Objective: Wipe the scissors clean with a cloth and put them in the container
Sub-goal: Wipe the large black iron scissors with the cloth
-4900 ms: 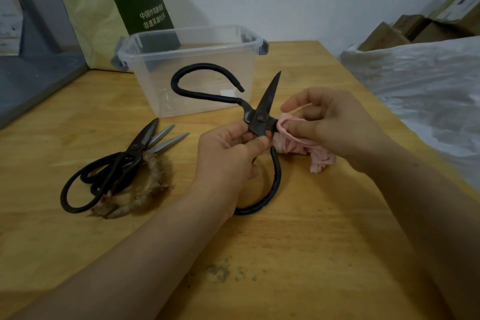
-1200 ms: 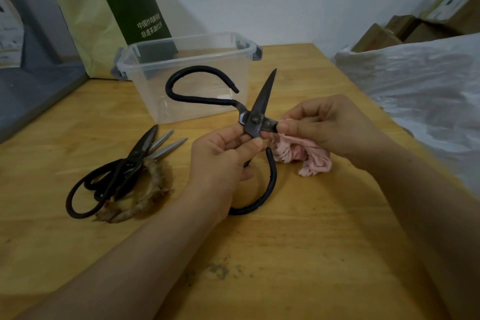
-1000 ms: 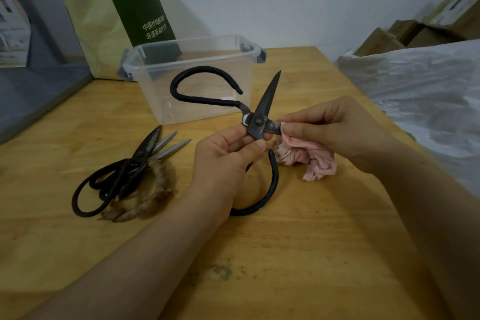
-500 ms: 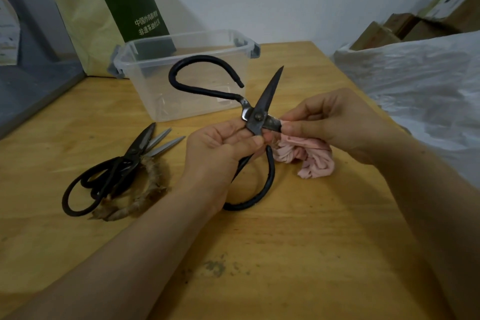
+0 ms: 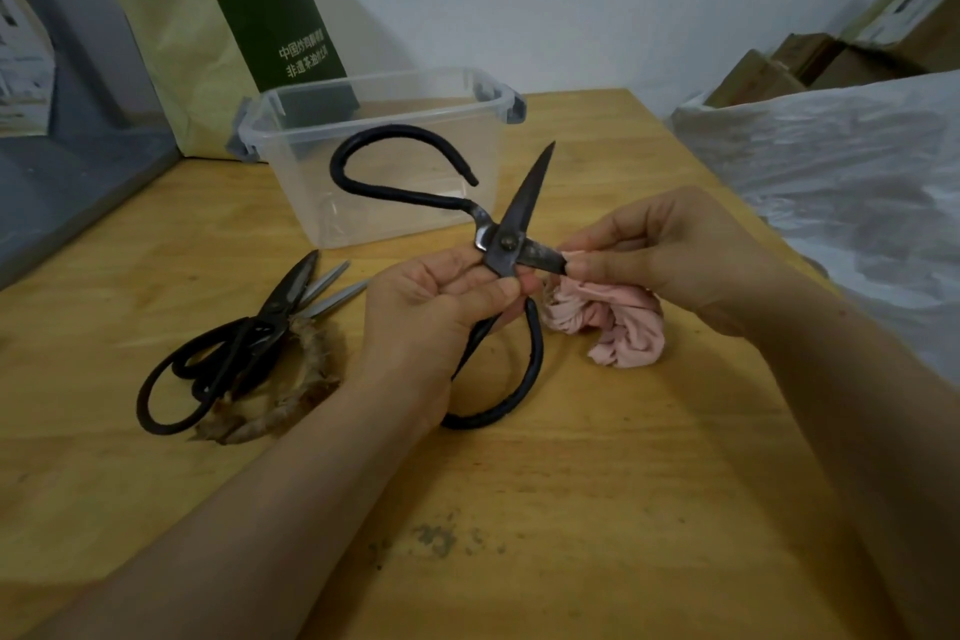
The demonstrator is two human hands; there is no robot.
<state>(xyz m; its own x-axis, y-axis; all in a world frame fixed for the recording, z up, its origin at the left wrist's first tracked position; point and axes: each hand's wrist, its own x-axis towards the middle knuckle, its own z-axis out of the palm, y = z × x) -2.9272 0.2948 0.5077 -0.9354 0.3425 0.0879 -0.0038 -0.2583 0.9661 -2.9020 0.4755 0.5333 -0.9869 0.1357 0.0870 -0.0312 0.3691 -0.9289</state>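
Spare scissors (image 5: 234,343) atop rope coil (image 5: 270,424); open container (image 5: 304,182) behind.

Two hands in play: left hand (image 5: 431,317), right hand (image 5: 670,250). Scissors, I count three pairs: one open pair (image 5: 506,244) up in the hands, a dark-bladed pair (image 5: 270,307) and a pale-bladed pair (image 5: 332,296) stacked on the desk (image 5: 571,483). One clear container (image 5: 384,83), one pink cloth (image 5: 623,327), one twine ring (image 5: 291,411), one paper bag (image 5: 208,42).

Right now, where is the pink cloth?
In the head view, right of centre: the pink cloth is bunched under the right hand, beside the open scissors.
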